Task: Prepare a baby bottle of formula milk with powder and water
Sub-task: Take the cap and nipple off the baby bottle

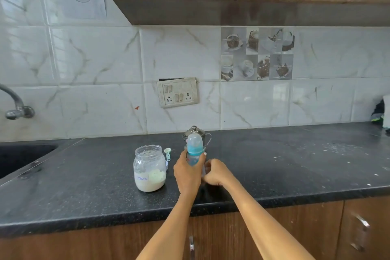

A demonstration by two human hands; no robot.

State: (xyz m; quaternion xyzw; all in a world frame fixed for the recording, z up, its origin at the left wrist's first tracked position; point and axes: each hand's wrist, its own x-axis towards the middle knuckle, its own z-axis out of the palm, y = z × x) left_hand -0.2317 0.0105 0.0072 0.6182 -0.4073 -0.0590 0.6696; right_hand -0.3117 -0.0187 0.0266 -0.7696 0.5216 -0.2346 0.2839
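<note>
A baby bottle (pixel 194 150) with a blue collar and a clear cap stands upright on the black counter (pixel 295 164). My left hand (pixel 186 175) grips the bottle's body from the left. My right hand (pixel 216 172) sits curled against the bottle's lower right side; whether it holds the bottle is hidden. A glass jar (pixel 149 169) of white powder stands open to the left. Behind the jar lies a small green scoop (pixel 168 153). A steel kettle (pixel 195 133) stands right behind the bottle, mostly hidden by it.
A dark sink (pixel 19 158) with a wall tap (pixel 16 107) is at the far left. A switch panel (pixel 178 92) hangs on the tiled wall. Cloth items (pixel 381 114) lie at the far right. White specks dot the counter's right side.
</note>
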